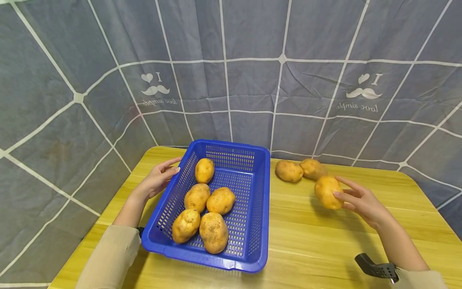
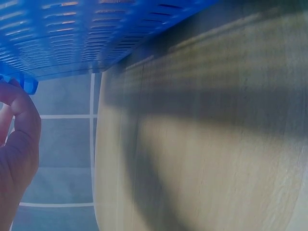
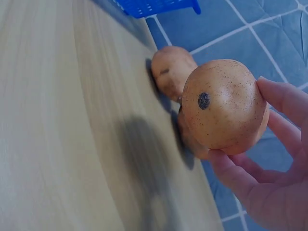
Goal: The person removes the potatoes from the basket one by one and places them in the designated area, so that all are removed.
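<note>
The potato (image 1: 328, 192) is above the table (image 1: 299, 241), pinched from its side by the fingers of my right hand (image 1: 364, 203), presumably for security. My left hand (image 1: 156, 181) touches the basket (image 1: 258, 208), likely steadying it; whether those fingers grip, I cannot tell.

I've got the left hand (image 2: 21, 134) at the rim of the blue basket (image 2: 72, 41), shadows crossing the table (image 2: 231, 178) toward its edge.
</note>
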`<action>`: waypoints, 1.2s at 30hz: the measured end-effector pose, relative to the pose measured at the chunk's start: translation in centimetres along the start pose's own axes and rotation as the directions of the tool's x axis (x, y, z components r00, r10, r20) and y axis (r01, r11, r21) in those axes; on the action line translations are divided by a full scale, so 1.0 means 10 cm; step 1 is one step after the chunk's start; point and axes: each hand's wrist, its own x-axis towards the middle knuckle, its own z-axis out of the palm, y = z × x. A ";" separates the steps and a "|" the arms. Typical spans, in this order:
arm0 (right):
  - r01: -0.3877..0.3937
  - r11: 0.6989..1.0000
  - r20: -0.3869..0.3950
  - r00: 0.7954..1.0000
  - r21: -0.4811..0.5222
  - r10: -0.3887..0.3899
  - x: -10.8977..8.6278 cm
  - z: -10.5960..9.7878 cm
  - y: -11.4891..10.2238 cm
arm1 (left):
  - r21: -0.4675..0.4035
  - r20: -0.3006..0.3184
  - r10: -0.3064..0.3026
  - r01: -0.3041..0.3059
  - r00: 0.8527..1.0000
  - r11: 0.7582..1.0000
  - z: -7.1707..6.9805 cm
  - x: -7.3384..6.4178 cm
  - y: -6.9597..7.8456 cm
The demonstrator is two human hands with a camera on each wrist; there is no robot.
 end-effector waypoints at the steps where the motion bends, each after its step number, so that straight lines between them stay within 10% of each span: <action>1: -0.003 1.000 -0.001 1.000 0.017 0.003 0.00 -0.01 0.02 | 0.000 0.000 0.000 0.000 1.000 1.000 0.00 0.00 0.00; 25: -0.096 0.925 -0.075 0.988 0.368 0.132 0.11 -0.23 0.42 | -0.014 -0.006 -0.006 0.006 1.000 1.000 -0.01 -0.01 -0.03; 36: -0.186 0.860 -0.141 0.949 0.475 0.283 0.22 -0.23 0.41 | -0.062 0.063 0.090 -0.086 0.994 0.994 -0.03 -0.01 -0.04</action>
